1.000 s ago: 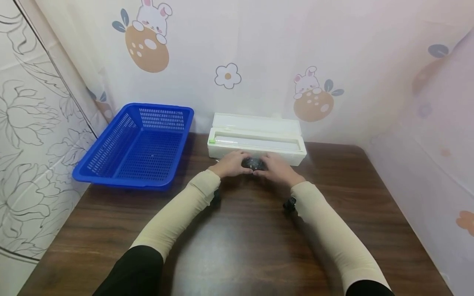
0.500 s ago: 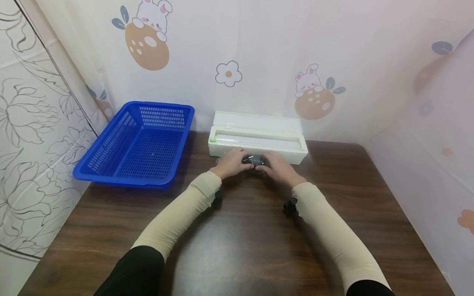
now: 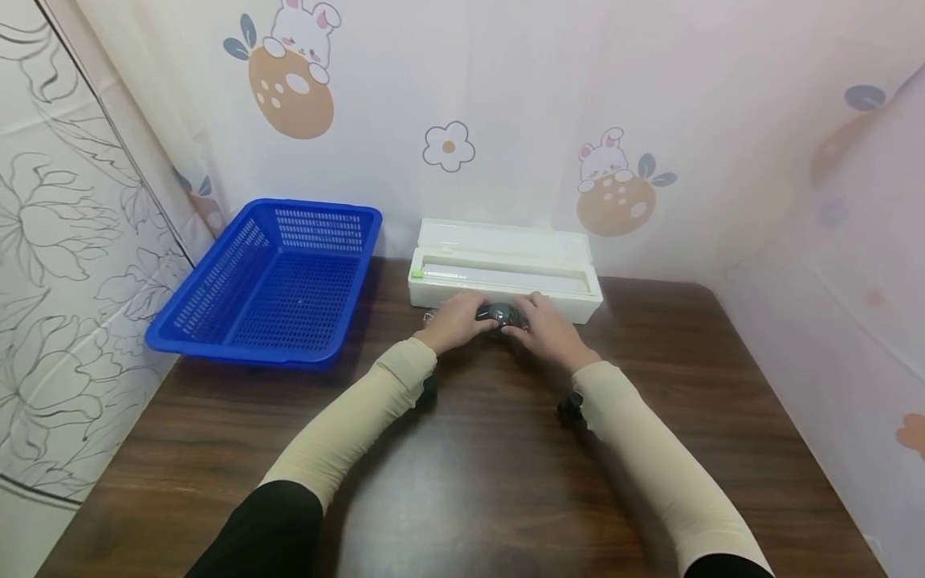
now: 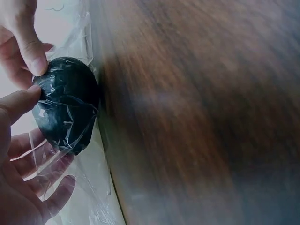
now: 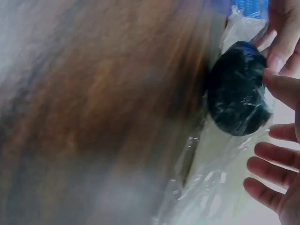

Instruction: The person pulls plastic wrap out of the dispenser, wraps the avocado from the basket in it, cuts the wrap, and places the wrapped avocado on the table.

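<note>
Head view: left hand (image 3: 455, 323) and right hand (image 3: 553, 334) hold a dark wrapped oval (image 3: 502, 314), perhaps an avocado, between thumbs and spread, curved fingers, just before the white box (image 3: 576, 309).

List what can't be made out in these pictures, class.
Wrist views: what the dark object is; glare on the clear film obscures it.
Head view: front parts of the white box, behind left hand and right hand.
Left wrist view: much of the right hand, cut off at top left.
Right wrist view: most of the blue basket, cut off by the top edge.
</note>
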{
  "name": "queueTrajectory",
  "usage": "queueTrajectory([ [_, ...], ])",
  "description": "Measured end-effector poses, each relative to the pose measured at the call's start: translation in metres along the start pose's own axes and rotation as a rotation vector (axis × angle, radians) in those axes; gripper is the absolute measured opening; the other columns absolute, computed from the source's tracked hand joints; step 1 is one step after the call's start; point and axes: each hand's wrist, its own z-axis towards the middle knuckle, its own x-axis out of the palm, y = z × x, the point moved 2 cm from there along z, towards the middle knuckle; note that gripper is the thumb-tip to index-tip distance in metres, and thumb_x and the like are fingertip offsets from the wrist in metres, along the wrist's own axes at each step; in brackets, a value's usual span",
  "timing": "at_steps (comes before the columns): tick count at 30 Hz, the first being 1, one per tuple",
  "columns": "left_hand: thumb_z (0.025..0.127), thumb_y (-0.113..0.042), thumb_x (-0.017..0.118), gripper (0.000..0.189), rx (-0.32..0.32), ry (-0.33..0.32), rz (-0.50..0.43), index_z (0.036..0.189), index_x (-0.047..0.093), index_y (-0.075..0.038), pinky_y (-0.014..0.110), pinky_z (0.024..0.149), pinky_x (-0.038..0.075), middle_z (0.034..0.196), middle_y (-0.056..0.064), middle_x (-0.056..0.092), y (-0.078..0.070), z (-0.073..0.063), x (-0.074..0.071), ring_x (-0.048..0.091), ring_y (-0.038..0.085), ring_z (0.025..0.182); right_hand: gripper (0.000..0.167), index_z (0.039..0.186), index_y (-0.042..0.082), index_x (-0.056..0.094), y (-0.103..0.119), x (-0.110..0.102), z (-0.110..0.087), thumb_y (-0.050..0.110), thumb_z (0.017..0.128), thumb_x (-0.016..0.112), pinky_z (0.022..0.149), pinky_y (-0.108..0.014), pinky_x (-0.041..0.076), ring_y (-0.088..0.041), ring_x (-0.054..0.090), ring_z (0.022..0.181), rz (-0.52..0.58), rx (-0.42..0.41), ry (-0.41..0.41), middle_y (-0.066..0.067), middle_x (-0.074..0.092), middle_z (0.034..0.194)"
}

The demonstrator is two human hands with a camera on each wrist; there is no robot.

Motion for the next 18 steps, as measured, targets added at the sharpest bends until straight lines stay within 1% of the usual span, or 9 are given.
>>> queueTrajectory([
  [2, 0.093, -0.038, 0.065, 0.043, 0.003, 0.008, -0.001, 0.125, 0.061, -0.010, 0.037, 0.102, 0.047, 0.125, 0.005, 0.065, -0.0004, 0.0006, -0.0005, 0.058, 0.022, 0.119, 0.051, 0.127, 0.006, 0.057, 0.0027, -0.0033, 0.0003, 0.036, 0.088, 0.072, 0.080, -0.042, 0.050, -0.028, 0.055, 0.094, -0.005, -0.025, -0.039, -0.015, 0.058, 0.110],
  [4, 0.093, -0.038, 0.065, 0.042, 0.000, 0.012, -0.003, 0.125, 0.061, -0.009, 0.037, 0.101, 0.048, 0.125, 0.005, 0.065, -0.0009, 0.0010, -0.0004, 0.059, 0.022, 0.118, 0.052, 0.126, 0.006, 0.059, 0.0057, -0.0056, 0.0008, 0.034, 0.085, 0.075, 0.082, -0.044, 0.051, -0.029, 0.057, 0.096, -0.013, -0.062, -0.063, -0.015, 0.059, 0.110],
  [7, 0.093, -0.037, 0.065, 0.041, -0.007, 0.004, -0.005, 0.123, 0.062, -0.009, 0.036, 0.096, 0.050, 0.122, 0.005, 0.066, -0.0023, 0.0015, -0.0005, 0.060, 0.021, 0.113, 0.055, 0.126, 0.005, 0.060, 0.0089, -0.0057, 0.0018, 0.032, 0.082, 0.079, 0.087, -0.045, 0.052, -0.031, 0.061, 0.100, -0.038, -0.092, -0.053, -0.016, 0.061, 0.112],
  [11, 0.093, -0.039, 0.065, 0.040, -0.010, 0.009, -0.017, 0.120, 0.063, -0.009, 0.036, 0.089, 0.051, 0.115, 0.006, 0.067, -0.0036, 0.0013, -0.0005, 0.062, 0.020, 0.103, 0.056, 0.129, 0.004, 0.058, 0.0087, -0.0039, 0.0023, 0.028, 0.082, 0.079, 0.092, -0.045, 0.052, -0.031, 0.061, 0.104, -0.050, -0.049, 0.000, -0.016, 0.061, 0.115],
  [15, 0.092, -0.040, 0.065, 0.041, -0.023, 0.013, -0.030, 0.119, 0.064, -0.009, 0.036, 0.085, 0.051, 0.111, 0.006, 0.069, -0.0030, -0.0011, -0.0015, 0.062, 0.019, 0.098, 0.053, 0.127, 0.004, 0.058, 0.0079, -0.0049, 0.0038, 0.025, 0.083, 0.078, 0.090, -0.045, 0.052, -0.031, 0.061, 0.103, -0.027, -0.031, 0.021, -0.016, 0.060, 0.114],
  [18, 0.092, -0.042, 0.065, 0.042, -0.023, -0.016, 0.027, 0.120, 0.065, -0.011, 0.037, 0.088, 0.050, 0.113, 0.005, 0.069, -0.0035, -0.0030, -0.0042, 0.062, 0.020, 0.102, 0.049, 0.126, 0.005, 0.060, 0.0073, -0.0061, 0.0062, 0.026, 0.085, 0.077, 0.087, -0.044, 0.052, -0.029, 0.060, 0.100, -0.028, -0.036, 0.024, -0.015, 0.060, 0.111],
])
